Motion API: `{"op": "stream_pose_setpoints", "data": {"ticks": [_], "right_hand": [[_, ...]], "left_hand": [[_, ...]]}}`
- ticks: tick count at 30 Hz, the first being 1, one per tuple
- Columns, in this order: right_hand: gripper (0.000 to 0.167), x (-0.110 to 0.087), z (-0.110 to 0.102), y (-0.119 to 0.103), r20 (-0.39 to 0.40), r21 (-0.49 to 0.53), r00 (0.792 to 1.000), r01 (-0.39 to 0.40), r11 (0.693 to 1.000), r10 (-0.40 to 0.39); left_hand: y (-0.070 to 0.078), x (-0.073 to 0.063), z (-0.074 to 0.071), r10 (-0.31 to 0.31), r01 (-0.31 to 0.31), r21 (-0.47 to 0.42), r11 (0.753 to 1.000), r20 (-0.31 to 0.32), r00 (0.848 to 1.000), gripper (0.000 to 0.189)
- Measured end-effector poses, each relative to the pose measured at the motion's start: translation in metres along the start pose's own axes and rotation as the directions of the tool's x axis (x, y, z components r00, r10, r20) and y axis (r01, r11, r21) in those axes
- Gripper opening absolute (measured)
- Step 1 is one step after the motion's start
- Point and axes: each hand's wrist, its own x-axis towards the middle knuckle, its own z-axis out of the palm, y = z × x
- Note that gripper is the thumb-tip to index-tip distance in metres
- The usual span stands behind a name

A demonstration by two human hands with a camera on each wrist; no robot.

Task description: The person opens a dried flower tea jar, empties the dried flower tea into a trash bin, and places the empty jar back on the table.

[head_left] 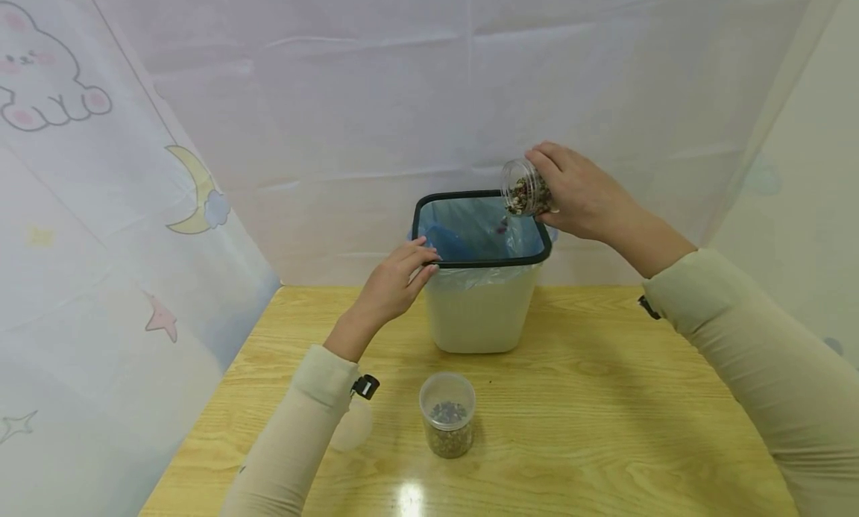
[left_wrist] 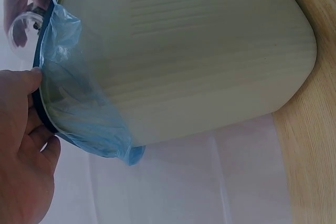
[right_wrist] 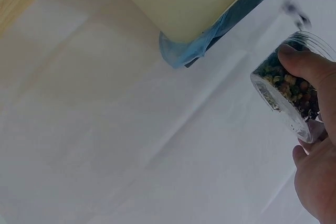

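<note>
My right hand (head_left: pixel 584 196) grips a clear jar (right_wrist: pixel 289 85) of mixed dried pieces, tipped on its side above a trash bin (head_left: pixel 479 315). A few dark pieces fall from its mouth into the bin. A thin blue liner bag (left_wrist: pixel 86 108) lines the cream bin and hangs over its outside below the black rim (head_left: pixel 483 263). With the fingers over the near left part of that rim and the thumb on the other side, my left hand (head_left: pixel 396 282) holds the bin. How full the bin is cannot be seen.
A second clear jar (head_left: pixel 448 420), open and partly filled with small pieces, stands on the wooden table (head_left: pixel 590 398) in front of the bin. Left of it lies a round whitish lid (head_left: pixel 352 427), partly behind my left sleeve. A pale cloth backdrop (head_left: pixel 349 114) hangs behind the bin.
</note>
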Motion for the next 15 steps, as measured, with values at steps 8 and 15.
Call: {"op": "stream_pose_setpoints", "data": {"ticks": [8, 15], "right_hand": [[0.102, 0.0005, 0.0013, 0.0026, -0.018, -0.007, 1.0, 0.021, 1.0, -0.021], [0.102, -0.0005, 0.0017, 0.0039, -0.038, -0.027, 0.998, 0.053, 0.998, -0.054]], "left_hand": [[-0.0004, 0.0003, 0.0013, -0.008, 0.008, -0.001, 1.0, 0.007, 1.0, 0.027], [0.001, 0.0003, 0.0023, 0.005, -0.005, -0.001, 1.0, -0.003, 1.0, 0.027]]}}
